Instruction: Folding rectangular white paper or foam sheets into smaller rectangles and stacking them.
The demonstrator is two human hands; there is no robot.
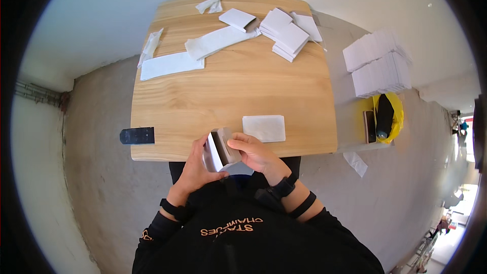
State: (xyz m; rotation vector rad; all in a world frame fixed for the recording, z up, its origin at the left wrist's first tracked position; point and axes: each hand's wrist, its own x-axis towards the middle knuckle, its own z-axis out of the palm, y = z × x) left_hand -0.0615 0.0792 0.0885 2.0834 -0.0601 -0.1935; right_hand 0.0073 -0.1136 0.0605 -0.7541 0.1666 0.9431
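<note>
Both my hands hold a small white cardboard box (214, 153) just off the table's near edge. Its end is open, with loose flaps and a grey-brown inside. My left hand (193, 170) wraps around the box's left side and bottom. At the right side, the thumb of my right hand (257, 156) presses on a flap. Whether the box contains anything cannot be made out. Close to my right hand, a white folded rectangular sheet or packet (264, 128) lies flat on the wooden table (228, 96).
Far on the table lie another white box (237, 19), flat white cartons (289, 33) and long white sheets (172, 65). A black flat object (137, 135) overhangs the left edge. To the right stand stacked white cartons (380, 73) and a yellow bag (396, 122).
</note>
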